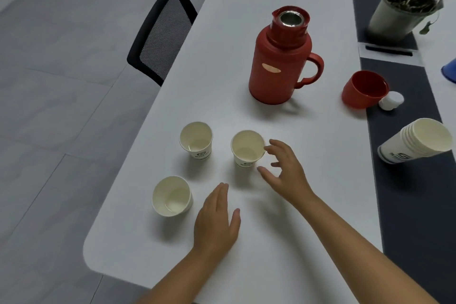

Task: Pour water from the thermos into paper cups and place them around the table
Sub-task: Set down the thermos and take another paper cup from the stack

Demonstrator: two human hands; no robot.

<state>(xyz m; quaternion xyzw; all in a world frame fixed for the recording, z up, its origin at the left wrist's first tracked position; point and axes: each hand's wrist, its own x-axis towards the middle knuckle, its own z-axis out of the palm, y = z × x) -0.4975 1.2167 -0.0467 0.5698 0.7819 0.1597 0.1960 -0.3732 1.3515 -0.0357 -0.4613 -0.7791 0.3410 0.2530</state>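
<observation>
- The right hand (pixel 283 170) hovers just beside a paper cup (pixel 247 148), its fingers spread and loosely curved; its grip is apart, with a fingertip at or very near the cup's rim, and I cannot tell whether they touch.
- The left hand (pixel 217 219) lies flat on the white worktop (pixel 320 205), fingers straight and together, its grip apart and holding nothing.
- That cup stands upright just left of the right hand's fingertips and a little beyond the left hand.
- A second cup (pixel 196 139) stands upright farther left of the right hand, apart from the first cup.
- A third cup (pixel 172 196) stands upright just left of the left hand, close to the worktop's near-left edge.
- Each of the three cups appears to hold a little water at the bottom.
- The red thermos (pixel 281 59) stands upright well beyond the right hand, its mouth uncovered and its handle turned to the right.
- The red lid cup (pixel 364 89) lies on its side to the right of the thermos, beyond and right of the right hand, with a white stopper (pixel 391 100) touching it on a dark runner (pixel 407 205).
- A stack of spare cups (pixel 417 140) lies tipped on its side on the runner, well to the right of the right hand.
- A potted plant (pixel 404 7) sits on the runner far beyond the right hand.
- A black mesh chair (pixel 162 29) stands against the worktop's left edge, far beyond the left hand.
</observation>
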